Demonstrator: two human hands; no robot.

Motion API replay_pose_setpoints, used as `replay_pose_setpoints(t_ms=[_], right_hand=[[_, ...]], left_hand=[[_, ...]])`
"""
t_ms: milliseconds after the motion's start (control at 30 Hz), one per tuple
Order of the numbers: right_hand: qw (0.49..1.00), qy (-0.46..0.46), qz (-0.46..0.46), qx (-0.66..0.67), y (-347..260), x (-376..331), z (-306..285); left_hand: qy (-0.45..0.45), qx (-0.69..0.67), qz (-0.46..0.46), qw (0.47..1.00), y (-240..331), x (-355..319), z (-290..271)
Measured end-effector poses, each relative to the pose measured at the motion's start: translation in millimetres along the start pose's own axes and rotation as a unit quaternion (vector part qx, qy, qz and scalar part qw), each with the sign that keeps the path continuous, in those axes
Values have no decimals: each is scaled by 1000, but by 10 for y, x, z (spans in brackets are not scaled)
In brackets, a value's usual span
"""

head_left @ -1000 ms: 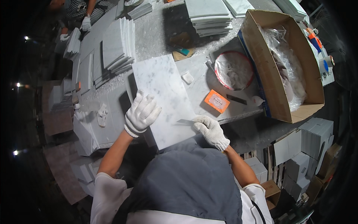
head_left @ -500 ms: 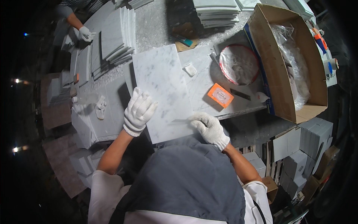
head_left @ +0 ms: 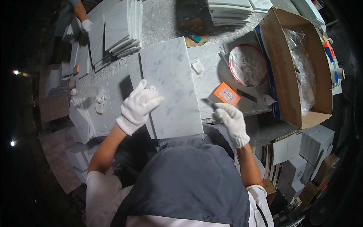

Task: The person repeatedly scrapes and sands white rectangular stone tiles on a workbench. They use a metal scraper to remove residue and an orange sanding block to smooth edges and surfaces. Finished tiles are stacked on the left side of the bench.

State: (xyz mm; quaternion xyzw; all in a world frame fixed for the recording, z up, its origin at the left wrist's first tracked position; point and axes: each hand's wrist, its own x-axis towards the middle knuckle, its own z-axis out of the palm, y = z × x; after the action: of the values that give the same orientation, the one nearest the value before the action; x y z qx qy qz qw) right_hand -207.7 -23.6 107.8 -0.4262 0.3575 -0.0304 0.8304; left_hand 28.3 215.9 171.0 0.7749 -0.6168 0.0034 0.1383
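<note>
In front of me lies a rectangular white marble tile (head_left: 170, 87) with grey veining, its near end close to my apron. My left hand (head_left: 138, 106), in a white knit glove, rests on the tile's left edge with fingers spread on its face. Just off the right edge, my gloved right hand (head_left: 231, 122) is closed around a thin, flat, dark scraper blade (head_left: 209, 103). The blade points up and left toward that edge, apart from it as far as I can see. Part of a second tile (head_left: 134, 70) shows beneath the first on the left.
To the right are an orange box-shaped block (head_left: 227, 94), a flat dark bar (head_left: 247, 95), a red-rimmed bowl of white material (head_left: 247, 66) and a large cardboard box (head_left: 270, 49). Tile stacks (head_left: 121, 28) stand farther back. At the far left is another person's gloved hand (head_left: 86, 26).
My right hand has drawn the blade off the tile's face to the right of its edge. My left hand stays on the tile, which shows turned slightly straighter.
</note>
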Motion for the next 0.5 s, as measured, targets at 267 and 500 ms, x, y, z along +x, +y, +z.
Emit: replay_pose_setpoints(t_ms=[267,500], right_hand=[[995,27,-83,-46,68,151,-200],[997,27,-77,-5,-36,313,-90]], left_hand=[[-94,-154,-127,975,-15,222,-317],[-250,13,19,968,932,568,-18]])
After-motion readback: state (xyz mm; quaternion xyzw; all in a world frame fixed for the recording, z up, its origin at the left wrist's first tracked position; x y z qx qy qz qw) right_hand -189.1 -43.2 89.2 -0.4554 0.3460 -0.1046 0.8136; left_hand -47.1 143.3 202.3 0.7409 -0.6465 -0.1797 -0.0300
